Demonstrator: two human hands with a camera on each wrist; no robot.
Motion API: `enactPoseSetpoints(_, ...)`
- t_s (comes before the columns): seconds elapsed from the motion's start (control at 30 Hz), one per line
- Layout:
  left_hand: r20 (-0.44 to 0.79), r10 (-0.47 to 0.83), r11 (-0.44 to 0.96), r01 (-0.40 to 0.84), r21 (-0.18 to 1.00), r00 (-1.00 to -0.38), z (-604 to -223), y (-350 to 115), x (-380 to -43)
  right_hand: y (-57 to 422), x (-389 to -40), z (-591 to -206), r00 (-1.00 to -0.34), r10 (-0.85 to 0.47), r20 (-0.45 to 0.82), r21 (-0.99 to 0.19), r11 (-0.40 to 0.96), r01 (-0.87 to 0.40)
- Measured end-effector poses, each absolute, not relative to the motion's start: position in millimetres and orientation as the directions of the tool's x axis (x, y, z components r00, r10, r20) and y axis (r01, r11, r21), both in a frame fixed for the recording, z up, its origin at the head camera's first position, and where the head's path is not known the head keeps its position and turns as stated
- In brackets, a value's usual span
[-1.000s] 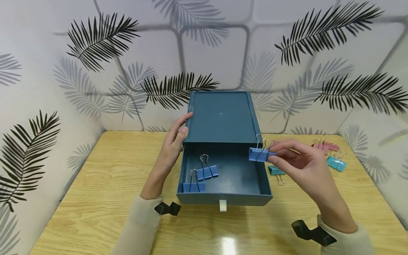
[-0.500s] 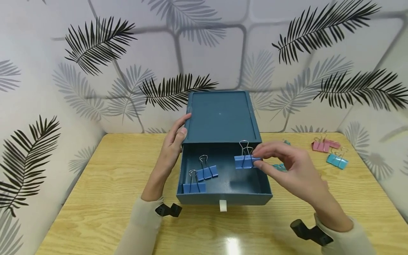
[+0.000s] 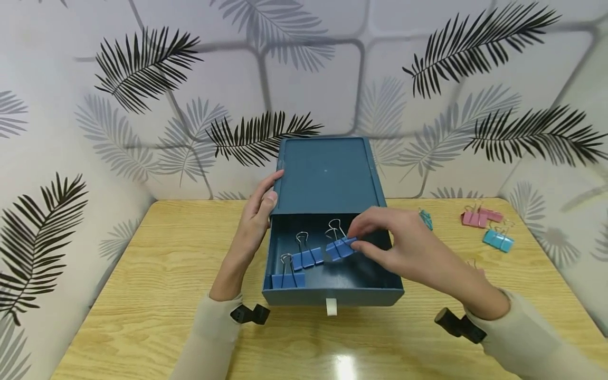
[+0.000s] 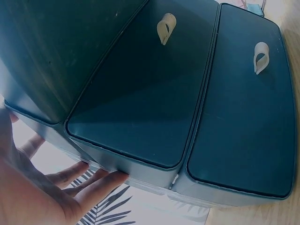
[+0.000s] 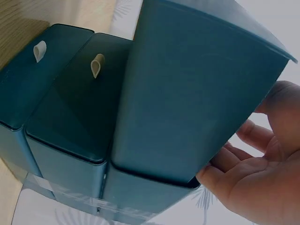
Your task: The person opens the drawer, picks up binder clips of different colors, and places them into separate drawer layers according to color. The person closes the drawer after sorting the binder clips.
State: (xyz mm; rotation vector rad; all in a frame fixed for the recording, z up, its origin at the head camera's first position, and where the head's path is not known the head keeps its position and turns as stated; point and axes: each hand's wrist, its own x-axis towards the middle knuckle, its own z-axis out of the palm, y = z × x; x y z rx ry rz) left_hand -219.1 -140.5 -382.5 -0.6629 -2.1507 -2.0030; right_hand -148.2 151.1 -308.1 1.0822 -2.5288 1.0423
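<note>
Clip (image 3: 340,249) pinched by my right hand (image 3: 399,240) over drawer (image 3: 294,297).
Best lowered gently while left hand (image 3: 255,219), fingers spread, touches cabinet (image 3: 328,177).

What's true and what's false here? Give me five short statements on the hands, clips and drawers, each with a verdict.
1. The right hand pinches a blue clip. True.
2. The left hand is inside the top drawer. False: it touches the outer side of the cabinet.
3. Pink clips lie on the table. True.
4. All the drawers are open. False: the lower drawers are shut.
5. Two other blue clips lie in the top drawer. True.
</note>
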Motion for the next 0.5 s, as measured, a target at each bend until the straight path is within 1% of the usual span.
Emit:
enactPoseSetpoints(0.1, 0.388, 0.226, 0.023, 0.403, 0.915, -0.894, -383.7, -139.3, -219.7, 146.5, -149.8, -308.4, -0.737, -0.562, 0.375, -0.511, 0.538, -0.67)
enactPoseSetpoints(0.2, 0.392, 0.227, 0.027, 0.409, 0.912, -0.891, -383.5, -139.4, -219.7, 141.6, -151.8, -309.3, -0.75, -0.567, 0.341, -0.504, 0.563, -0.655)
enactPoseSetpoints(0.37, 0.399, 0.225, 0.041, 0.418, 0.908, -0.889, -382.9, -139.3, -219.0, 136.2, -154.3, -309.5, -0.752, -0.587, 0.3, -0.477, 0.59, -0.652)
enactPoseSetpoints(0.5, 0.405, 0.223, 0.049, 0.425, 0.904, -0.887, -382.6, -139.8, -218.7, 134.5, -154.0, -309.3, -0.742, -0.627, 0.239, -0.437, 0.613, -0.658)
